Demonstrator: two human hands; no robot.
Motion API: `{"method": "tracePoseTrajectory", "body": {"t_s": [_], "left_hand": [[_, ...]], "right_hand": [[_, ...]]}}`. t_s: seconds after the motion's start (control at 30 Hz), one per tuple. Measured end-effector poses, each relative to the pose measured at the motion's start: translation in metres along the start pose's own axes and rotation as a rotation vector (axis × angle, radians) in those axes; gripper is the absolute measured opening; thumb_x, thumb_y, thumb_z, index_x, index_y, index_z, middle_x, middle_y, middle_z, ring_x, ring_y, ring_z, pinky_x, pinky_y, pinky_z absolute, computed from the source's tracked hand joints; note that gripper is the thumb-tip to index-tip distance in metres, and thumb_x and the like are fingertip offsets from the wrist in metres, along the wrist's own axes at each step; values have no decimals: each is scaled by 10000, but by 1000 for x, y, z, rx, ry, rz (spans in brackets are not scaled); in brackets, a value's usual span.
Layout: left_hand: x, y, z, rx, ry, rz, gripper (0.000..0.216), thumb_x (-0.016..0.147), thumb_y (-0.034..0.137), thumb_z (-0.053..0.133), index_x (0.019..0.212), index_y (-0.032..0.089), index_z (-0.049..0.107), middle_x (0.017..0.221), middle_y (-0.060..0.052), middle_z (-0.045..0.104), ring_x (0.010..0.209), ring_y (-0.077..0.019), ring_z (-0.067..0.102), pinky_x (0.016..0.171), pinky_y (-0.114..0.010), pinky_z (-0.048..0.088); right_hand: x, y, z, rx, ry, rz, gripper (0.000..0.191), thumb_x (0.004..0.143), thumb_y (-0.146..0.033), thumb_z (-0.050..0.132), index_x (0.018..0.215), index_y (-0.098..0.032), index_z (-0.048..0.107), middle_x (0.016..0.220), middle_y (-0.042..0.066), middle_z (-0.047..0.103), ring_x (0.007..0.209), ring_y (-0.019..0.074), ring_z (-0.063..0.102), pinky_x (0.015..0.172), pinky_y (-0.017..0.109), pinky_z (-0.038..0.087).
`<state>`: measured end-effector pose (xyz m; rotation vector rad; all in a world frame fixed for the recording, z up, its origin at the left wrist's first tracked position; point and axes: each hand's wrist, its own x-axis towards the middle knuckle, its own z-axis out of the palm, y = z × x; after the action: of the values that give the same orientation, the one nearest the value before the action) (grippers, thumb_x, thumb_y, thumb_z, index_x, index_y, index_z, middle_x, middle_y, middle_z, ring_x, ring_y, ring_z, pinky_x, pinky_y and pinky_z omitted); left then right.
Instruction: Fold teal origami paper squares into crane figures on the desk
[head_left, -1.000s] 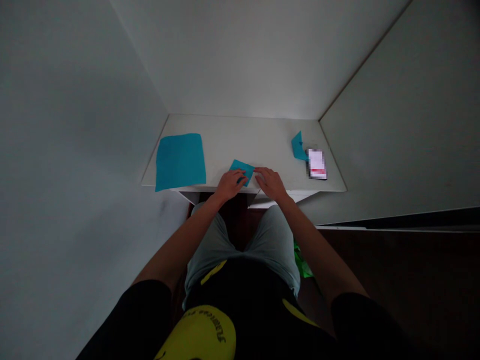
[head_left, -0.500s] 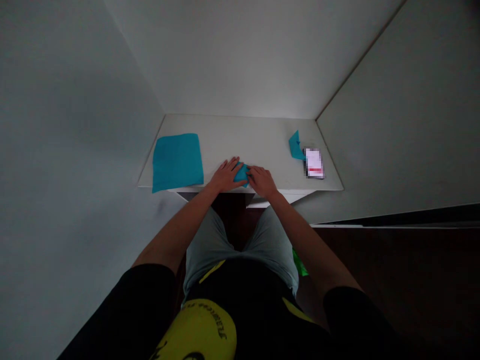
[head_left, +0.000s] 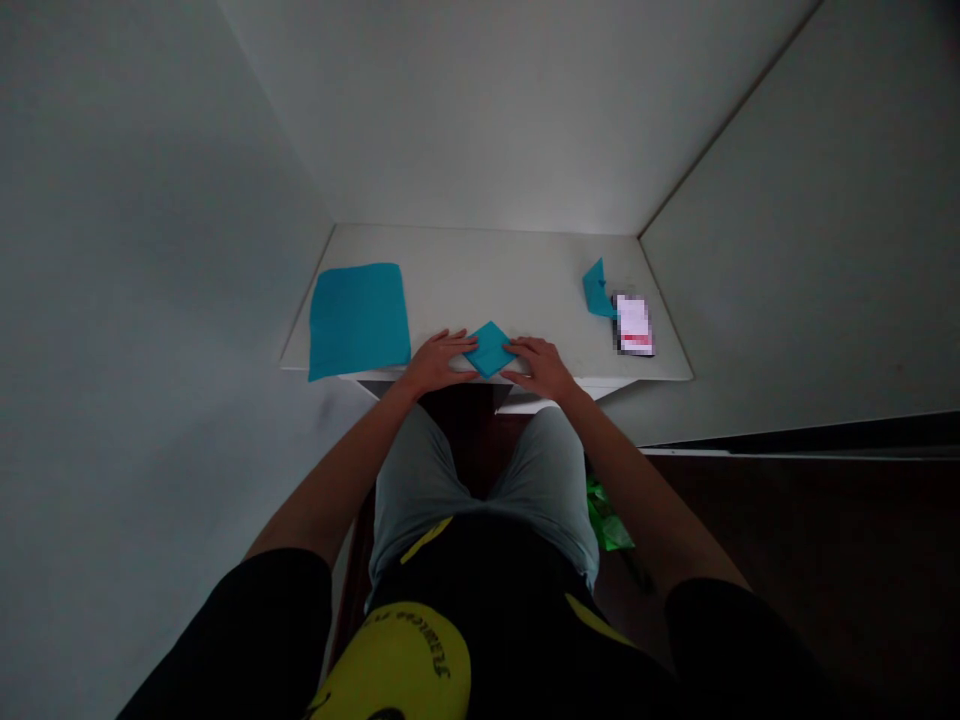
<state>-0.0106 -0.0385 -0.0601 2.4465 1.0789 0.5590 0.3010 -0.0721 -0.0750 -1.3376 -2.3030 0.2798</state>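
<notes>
A small folded blue paper [head_left: 489, 347] lies near the front edge of the white table [head_left: 487, 275], shaped like a diamond. My left hand [head_left: 439, 360] rests flat at its left side, fingers stretched out and touching its edge. My right hand [head_left: 541, 365] lies flat at its right side, fingertips on the paper's right corner. Both hands press down on the table and hold nothing up.
A flat blue paper sheet [head_left: 359, 318] lies at the table's left end. A folded blue paper figure [head_left: 597, 290] stands at the right, beside a phone [head_left: 634, 324]. Walls close in on the left, back and right. Something green [head_left: 609, 520] lies on the dark floor.
My hands have moved apart from over the folded paper to its two sides, and the paper now shows as a diamond between them.
</notes>
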Motion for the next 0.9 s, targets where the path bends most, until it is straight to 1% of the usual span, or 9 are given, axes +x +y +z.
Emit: {"method": "tracePoseTrajectory", "body": {"t_s": [0.23,0.37,0.43,0.53,0.6,0.67,0.73,0.8,0.9], "left_hand": [[7,0,3,-103,87,-76,238,1010,421,766,1198,300,849,1362,-34,815,1476,-298,656,1326,-608,392],[13,5,5,-130,159,-187,157,1039,358,723,1038,275,856,1269,-41,852,1334,-279,751,1250,-532,494],[15,8,6,-130,219,-270,139,998,341,776,1078,251,846,1251,-66,853,1210,-272,797,1164,-469,565],[17,14,8,-103,290,-360,325,946,316,831,1258,231,801,1148,-67,854,1088,-260,809,1076,-413,606],[18,19,8,-41,290,-348,370,963,315,805,1324,238,780,1176,-76,833,1127,-266,790,1089,-414,595],[17,23,9,42,261,-291,366,1017,325,729,1373,254,770,1315,-99,794,1257,-279,745,1149,-437,560],[15,26,10,121,197,-220,390,1080,317,613,1446,285,741,1491,-92,730,1443,-289,647,1234,-476,495],[14,29,11,187,109,-162,457,1109,276,513,1531,319,685,1642,-50,635,1605,-288,498,1317,-525,402],[13,31,15,252,-10,-132,553,1107,238,449,1636,322,585,1762,-30,495,1698,-292,352,1377,-578,296]], "right_hand": [[4,6,0,144,59,40,355,1089,-557,640,1223,-301,847,1270,94,808,1190,296,735,1073,499,560],[11,0,0,155,85,159,332,1111,-463,583,1081,-260,844,1141,103,810,1088,294,743,1003,482,572],[15,-5,1,138,106,220,280,1093,-415,601,1154,-253,822,1140,105,804,1080,300,736,996,481,563],[19,-13,2,117,136,281,293,1072,-358,618,1299,-259,774,1150,99,804,1102,310,727,1017,486,535],[22,-18,1,109,139,320,307,1074,-359,621,1329,-256,758,1111,93,808,1088,311,728,1020,483,524],[24,-24,0,76,133,359,318,1081,-372,620,1343,-253,755,1110,100,805,1086,317,723,1014,484,521],[25,-33,1,8,129,368,343,1093,-362,599,1385,-265,751,1222,124,788,1142,332,706,1013,496,519],[23,-46,5,-54,126,317,377,1111,-326,549,1436,-289,736,1401,131,743,1260,342,673,1054,515,507],[16,-66,19,-72,98,186,454,1143,-311,462,1555,-286,652,1599,106,657,1442,323,604,1188,543,450]]}}
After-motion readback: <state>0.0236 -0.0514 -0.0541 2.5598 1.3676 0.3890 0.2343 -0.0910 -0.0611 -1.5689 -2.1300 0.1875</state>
